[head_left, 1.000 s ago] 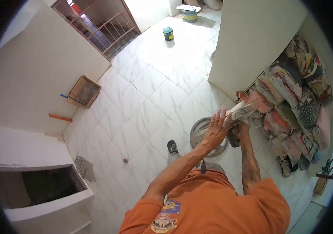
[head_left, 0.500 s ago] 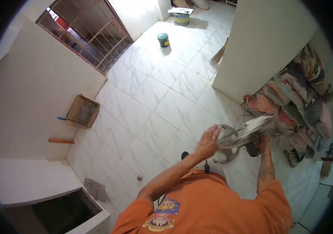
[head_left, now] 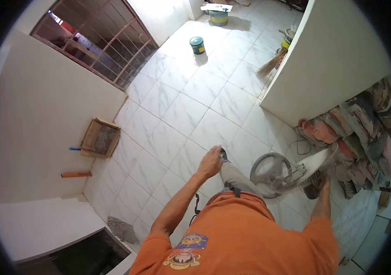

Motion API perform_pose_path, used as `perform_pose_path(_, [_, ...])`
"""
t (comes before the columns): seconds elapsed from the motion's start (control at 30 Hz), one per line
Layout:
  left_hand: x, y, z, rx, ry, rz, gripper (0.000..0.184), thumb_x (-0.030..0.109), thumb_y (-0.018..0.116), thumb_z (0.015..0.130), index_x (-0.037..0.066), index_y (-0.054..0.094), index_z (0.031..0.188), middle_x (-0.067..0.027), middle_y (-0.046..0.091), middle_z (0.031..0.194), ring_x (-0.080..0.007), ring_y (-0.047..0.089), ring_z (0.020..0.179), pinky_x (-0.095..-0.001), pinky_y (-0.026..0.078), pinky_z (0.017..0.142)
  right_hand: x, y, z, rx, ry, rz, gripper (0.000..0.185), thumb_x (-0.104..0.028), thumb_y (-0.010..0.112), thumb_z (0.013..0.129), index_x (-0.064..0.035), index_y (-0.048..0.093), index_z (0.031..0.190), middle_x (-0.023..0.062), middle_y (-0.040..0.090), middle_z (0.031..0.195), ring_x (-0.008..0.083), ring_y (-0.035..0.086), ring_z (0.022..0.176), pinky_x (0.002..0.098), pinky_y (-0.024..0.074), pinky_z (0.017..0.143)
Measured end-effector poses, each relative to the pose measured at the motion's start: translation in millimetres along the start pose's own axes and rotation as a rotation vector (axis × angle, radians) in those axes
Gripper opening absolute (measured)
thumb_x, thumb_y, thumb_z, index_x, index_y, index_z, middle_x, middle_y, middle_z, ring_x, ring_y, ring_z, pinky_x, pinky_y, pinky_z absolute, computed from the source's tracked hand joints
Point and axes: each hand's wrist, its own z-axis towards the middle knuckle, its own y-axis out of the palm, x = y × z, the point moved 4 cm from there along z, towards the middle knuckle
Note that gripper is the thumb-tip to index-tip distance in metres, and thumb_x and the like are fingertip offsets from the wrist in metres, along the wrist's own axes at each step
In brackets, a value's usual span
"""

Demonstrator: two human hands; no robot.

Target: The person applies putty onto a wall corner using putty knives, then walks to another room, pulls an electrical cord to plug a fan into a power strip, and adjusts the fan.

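Note:
An electric fan (head_left: 312, 173) with a wire cage and a round grey base is tilted over on the right. My right hand (head_left: 324, 185) is closed at the back of its cage, beside the dark motor housing; the cage partly hides the fingers. My left hand (head_left: 211, 162) is out over the floor, fingers stretched and holding nothing. It is apart from the fan, near my dark shoe (head_left: 223, 155).
A heap of stacked cloths (head_left: 356, 133) lies right of the fan. A wall (head_left: 328, 59) juts out ahead, with a straw broom (head_left: 271, 64) beside it. Farther off are a green can (head_left: 197, 45) and a bucket (head_left: 218, 18). At left are a cardboard box (head_left: 100, 137) and a grey rag (head_left: 122, 230).
My left hand has moved left, away from the fan's cage. The fan has shifted slightly right and lower in view, with my right hand still at its back.

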Motion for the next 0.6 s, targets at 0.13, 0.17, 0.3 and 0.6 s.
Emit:
perform_pose_path(0.13, [-144,-18,-47,-0.172,-0.312,0.042,0.050,0.019,0.058,0.085,-0.005,0.044,0.127,-0.0284,0.049,0.126,-0.0409,0.047,0.116,-0.0434,0.039,0.100,6,-36,32,0.083,0.094,0.260,0.037,-0.026,0.051,0.092,0.0005,0.055,0.117,0.0158,0.063,0.103,0.0272,0.061,0.078,0.0336,0.0485,0.063])
perform_pose_path(0.17, [-175,-25,-72,-0.175,-0.365,0.089,0.052,0.018,0.060,0.082,-0.006,0.045,0.126,-0.0284,0.052,0.121,-0.0418,0.050,0.111,-0.0444,0.041,0.098,-20,-40,19,0.146,0.099,0.090,0.039,-0.028,0.050,0.093,0.0010,0.055,0.118,0.0154,0.063,0.103,0.0260,0.061,0.079,0.0334,0.0482,0.064])
perform_pose_path(0.3, [-280,-43,-188,-0.771,-0.804,0.256,0.053,0.034,0.057,0.080,-0.003,0.057,0.118,-0.0288,0.055,0.120,-0.0395,0.055,0.111,-0.0444,0.046,0.090,-206,10,-103,0.399,-0.028,-0.497,0.048,-0.037,0.042,0.096,0.0032,0.056,0.120,0.0136,0.064,0.103,0.0215,0.062,0.085,0.0326,0.0470,0.071])
perform_pose_path(0.6, [-347,-95,-63,-0.068,-1.477,-0.807,0.036,0.027,0.053,0.089,0.003,0.054,0.116,-0.0096,0.062,0.096,-0.0204,0.063,0.077,-0.0342,0.050,0.064,-405,485,-139,-0.174,-1.079,-0.649,0.028,-0.025,0.044,0.096,-0.0033,0.061,0.092,0.0178,0.061,0.082,0.0362,0.058,0.075,0.0452,0.0468,0.069])
